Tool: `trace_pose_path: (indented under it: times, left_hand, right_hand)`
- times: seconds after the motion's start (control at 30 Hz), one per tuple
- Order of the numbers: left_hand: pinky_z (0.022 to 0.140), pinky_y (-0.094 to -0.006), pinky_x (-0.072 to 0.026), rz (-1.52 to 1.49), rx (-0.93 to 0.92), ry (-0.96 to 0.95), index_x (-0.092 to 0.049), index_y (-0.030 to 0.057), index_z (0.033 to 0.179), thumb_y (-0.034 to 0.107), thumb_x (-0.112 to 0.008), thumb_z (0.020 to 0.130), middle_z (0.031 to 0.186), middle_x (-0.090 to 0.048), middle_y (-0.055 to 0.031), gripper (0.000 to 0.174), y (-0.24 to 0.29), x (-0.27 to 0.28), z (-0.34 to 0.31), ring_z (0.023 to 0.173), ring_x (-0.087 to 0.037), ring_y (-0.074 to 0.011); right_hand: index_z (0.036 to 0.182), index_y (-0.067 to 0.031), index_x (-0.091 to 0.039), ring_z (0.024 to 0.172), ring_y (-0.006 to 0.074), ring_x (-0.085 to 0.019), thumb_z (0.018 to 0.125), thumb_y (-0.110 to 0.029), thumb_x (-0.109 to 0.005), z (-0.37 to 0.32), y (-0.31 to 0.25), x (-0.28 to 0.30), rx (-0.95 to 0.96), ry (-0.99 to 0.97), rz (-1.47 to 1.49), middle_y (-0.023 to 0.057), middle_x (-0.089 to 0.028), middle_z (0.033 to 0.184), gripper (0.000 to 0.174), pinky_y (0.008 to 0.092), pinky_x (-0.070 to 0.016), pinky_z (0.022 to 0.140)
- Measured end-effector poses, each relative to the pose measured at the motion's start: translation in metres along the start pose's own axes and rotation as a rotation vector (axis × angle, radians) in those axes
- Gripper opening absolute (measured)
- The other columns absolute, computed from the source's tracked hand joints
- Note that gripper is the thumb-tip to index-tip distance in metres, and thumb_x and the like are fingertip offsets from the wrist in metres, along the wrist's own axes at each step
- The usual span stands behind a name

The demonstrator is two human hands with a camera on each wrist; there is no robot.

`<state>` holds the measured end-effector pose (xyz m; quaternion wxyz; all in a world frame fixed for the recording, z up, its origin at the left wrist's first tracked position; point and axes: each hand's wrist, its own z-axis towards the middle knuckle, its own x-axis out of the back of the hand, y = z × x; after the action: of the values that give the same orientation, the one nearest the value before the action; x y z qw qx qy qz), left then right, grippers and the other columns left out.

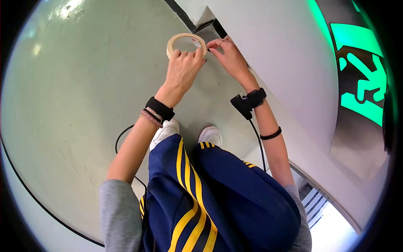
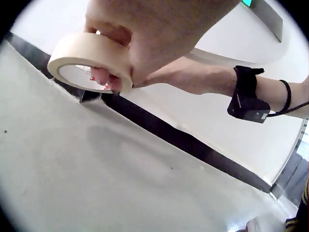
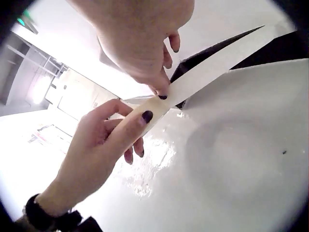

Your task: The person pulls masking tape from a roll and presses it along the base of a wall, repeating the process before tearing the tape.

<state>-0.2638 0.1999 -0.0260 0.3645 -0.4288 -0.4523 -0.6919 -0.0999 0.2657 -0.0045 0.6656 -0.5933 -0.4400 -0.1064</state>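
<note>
My left hand (image 1: 183,69) grips a cream-coloured roll of masking tape (image 1: 170,45), with fingers hooked into its open middle. In the left wrist view, red print shows on the white core of the roll (image 2: 79,46). At the roll's outer edge, my right hand (image 1: 230,59) brings thumb and index fingertip together on the tape. The right wrist view has the left thumb (image 3: 130,131) lying along the tape, close to a dark-nailed right fingertip (image 3: 162,95). From there a pale band (image 3: 207,72) stretches to the upper right, overlapping the dark skirting.
A white wall (image 1: 273,54) rises along the right, with dark skirting (image 2: 159,128) and a jutting corner at its foot. Farther right glows a green sign (image 1: 363,75). Both white shoes (image 1: 210,135) stand on the pale floor (image 1: 84,105). Black cables (image 1: 259,145) run from the wrist straps.
</note>
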Motion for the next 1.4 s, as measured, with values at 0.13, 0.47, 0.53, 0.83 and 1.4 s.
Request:
trace_pose_path:
  times: [0.13, 0.47, 0.53, 0.83, 1.4]
  left_hand:
    - [0.069, -0.0357, -0.0426, -0.018, 0.091, 0.002, -0.054, 0.0016, 0.106, 0.024, -0.059, 0.089, 0.066, -0.063, -0.0076, 0.029, -0.011, -0.002, 0.018, 0.061, -0.06, -0.0261]
    - [0.077, -0.042, -0.0428, -0.212, 0.19, 0.057, -0.062, 0.0038, 0.087, 0.024, -0.054, 0.089, 0.058, -0.06, -0.0107, 0.022, -0.017, 0.001, 0.017, 0.059, -0.06, -0.0312]
    - [0.077, -0.0427, -0.0428, -0.227, 0.214, 0.057, -0.062, 0.0039, 0.08, 0.026, -0.053, 0.088, 0.057, -0.06, -0.0108, 0.025, -0.018, 0.001, 0.017, 0.057, -0.059, -0.0313]
    - [0.064, -0.0449, -0.0422, -0.104, 0.218, -0.035, -0.059, 0.0067, 0.067, 0.034, -0.05, 0.089, 0.06, -0.06, -0.0098, 0.036, -0.023, -0.003, 0.033, 0.057, -0.058, -0.0325]
    - [0.063, -0.0418, -0.0484, -0.269, 0.307, -0.352, -0.07, 0.0069, 0.077, 0.038, -0.048, 0.087, 0.067, -0.064, -0.0154, 0.039, -0.027, 0.017, 0.046, 0.064, -0.061, -0.0358]
  right_hand:
    - [0.104, -0.0078, -0.066, 0.092, 0.0209, -0.055, 0.087, -0.015, -0.06, 0.001, 0.002, -0.001, 0.056, 0.022, -0.073, 0.0057, -0.063, 0.088, 0.019, 0.0343, -0.0457, 0.085]
    - [0.099, -0.0077, -0.069, 0.081, 0.0258, -0.056, 0.085, -0.022, -0.061, 0.01, -0.006, -0.004, 0.099, 0.04, -0.168, 0.0091, -0.061, 0.078, 0.021, 0.0367, -0.0456, 0.077]
    - [0.097, -0.0086, -0.07, 0.08, 0.0254, -0.055, 0.085, -0.022, -0.062, 0.011, -0.005, -0.006, 0.099, 0.059, -0.152, 0.0083, -0.06, 0.075, 0.02, 0.0372, -0.0452, 0.077]
    - [0.092, -0.0125, -0.073, 0.081, 0.021, -0.05, 0.08, -0.016, -0.068, 0.013, 0.001, -0.006, 0.158, 0.104, -0.177, 0.0024, -0.059, 0.071, 0.013, 0.0338, -0.0435, 0.075]
    - [0.085, -0.0113, -0.07, 0.109, 0.0195, -0.057, 0.077, -0.01, -0.068, 0.001, 0.0, -0.013, 0.378, 0.263, -0.372, 0.0018, -0.059, 0.079, 0.008, 0.0354, -0.0504, 0.072]
